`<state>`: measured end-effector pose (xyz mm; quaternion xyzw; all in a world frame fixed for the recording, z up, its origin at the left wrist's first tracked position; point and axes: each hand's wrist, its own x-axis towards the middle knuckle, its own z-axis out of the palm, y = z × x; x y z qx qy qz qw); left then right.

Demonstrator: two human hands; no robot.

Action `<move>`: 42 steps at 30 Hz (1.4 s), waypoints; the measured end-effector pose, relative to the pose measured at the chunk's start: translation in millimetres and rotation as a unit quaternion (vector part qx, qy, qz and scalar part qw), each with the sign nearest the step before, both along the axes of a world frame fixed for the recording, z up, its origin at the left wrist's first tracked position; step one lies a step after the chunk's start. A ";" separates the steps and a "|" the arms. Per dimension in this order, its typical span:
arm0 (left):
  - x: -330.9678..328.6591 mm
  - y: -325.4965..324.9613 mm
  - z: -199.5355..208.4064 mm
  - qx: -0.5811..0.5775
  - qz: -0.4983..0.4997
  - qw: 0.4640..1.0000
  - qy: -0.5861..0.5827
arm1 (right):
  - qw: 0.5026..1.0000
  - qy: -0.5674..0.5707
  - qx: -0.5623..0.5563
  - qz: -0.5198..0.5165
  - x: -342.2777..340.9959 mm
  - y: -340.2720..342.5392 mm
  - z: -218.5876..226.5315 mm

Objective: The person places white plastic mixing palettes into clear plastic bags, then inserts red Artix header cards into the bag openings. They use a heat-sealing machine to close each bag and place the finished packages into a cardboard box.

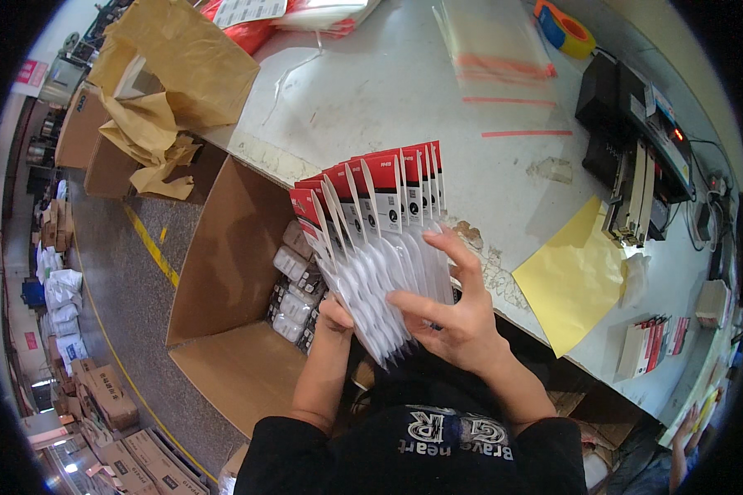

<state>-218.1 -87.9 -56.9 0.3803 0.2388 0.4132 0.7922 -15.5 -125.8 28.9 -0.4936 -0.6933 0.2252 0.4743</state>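
A fanned stack of clear blister packs (392, 276) with red, white and black header cards is held in front of me, over the edge between an open carton and the table. My left hand (336, 315) is closed round the stack's lower left side; its other fingers are hidden behind the packs. My right hand (462, 318) grips the stack from the right, one finger at its upper right edge and another against its front. Inside the open carton (215, 247), just left of the stack, lie several more clear packs (293, 285) with dark cards.
On the white table (371, 91) are clear plastic bags (499, 49), a tape roll (565, 29), a yellow sheet (574, 276), a black machine (636, 124) and upright carded packs (648, 346). Crumpled brown paper (169, 78) hangs over the carton's far side. Boxes line the floor at left.
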 end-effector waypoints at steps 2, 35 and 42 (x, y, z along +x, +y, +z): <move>-1.1 1.5 -0.4 -0.008 -0.020 0.999 0.024 | 0.999 -0.033 0.023 0.032 2.3 2.4 -1.5; -18.9 269.4 37.7 -0.186 0.051 0.921 0.338 | 0.926 0.130 -0.181 -0.305 75.4 -96.0 -48.8; 195.4 125.4 -21.3 0.130 -0.263 0.863 0.411 | 0.737 0.198 -0.186 -0.619 86.6 -272.1 -72.0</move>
